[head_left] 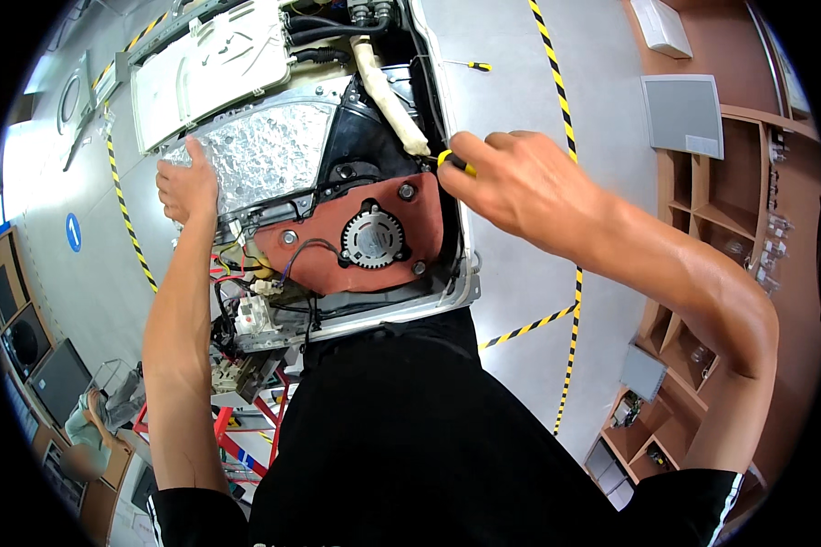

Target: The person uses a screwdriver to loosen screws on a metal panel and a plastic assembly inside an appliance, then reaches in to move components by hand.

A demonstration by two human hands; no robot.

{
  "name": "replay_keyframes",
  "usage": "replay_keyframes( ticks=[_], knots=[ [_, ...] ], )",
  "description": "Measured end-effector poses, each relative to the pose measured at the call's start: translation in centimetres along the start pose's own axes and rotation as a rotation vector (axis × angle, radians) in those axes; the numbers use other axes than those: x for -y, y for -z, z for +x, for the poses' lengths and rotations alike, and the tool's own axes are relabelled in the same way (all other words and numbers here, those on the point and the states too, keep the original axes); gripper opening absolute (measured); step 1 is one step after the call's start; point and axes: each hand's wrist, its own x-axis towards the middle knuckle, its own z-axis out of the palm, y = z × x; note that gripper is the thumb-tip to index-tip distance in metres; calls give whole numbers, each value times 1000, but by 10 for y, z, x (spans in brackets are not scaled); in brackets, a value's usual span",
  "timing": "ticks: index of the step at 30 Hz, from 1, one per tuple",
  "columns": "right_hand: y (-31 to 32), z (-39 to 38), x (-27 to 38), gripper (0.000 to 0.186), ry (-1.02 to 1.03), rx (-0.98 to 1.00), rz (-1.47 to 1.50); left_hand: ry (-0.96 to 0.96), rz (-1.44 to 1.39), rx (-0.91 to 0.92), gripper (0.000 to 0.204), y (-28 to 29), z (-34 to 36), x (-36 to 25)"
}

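Observation:
An opened appliance, which looks like a washing machine, lies before me with its insides bare. My right hand (515, 178) is closed round the yellow-and-black handle of a screwdriver (456, 163). The shaft points left, toward the end of a cream-coloured hose (388, 100); its tip is hard to make out. Just below sits a red-brown plate (324, 232) with a round, toothed metal motor (372, 239) in it. At the left edge of a silver foil-covered panel (269, 150), my left hand (190, 185) grips the side, thumb up and fingers curled over.
A white plastic cover (210, 68) lies at the far left of the appliance. Wires and connectors (246, 287) bunch at its near left corner. Another screwdriver (477, 66) lies on the floor. Wooden shelves (721, 196) stand right; a person (96, 424) is at lower left.

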Motion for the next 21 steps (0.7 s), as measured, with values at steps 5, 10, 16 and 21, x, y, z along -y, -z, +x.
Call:
replay_keyframes(
  ticks=[5, 10, 16, 21],
  knots=[
    [-5, 8, 4, 12, -315, 191, 26, -4, 3, -1, 83, 0, -1, -3],
    [5, 8, 0, 13, -248, 167, -3, 20, 29, 13, 83, 2, 2, 2],
    [5, 1, 3, 8, -179, 275, -5, 0, 2, 6, 84, 1, 0, -3],
    [17, 13, -4, 9, -300, 386, 37, 6, 4, -6, 83, 1, -1, -1]
  ],
)
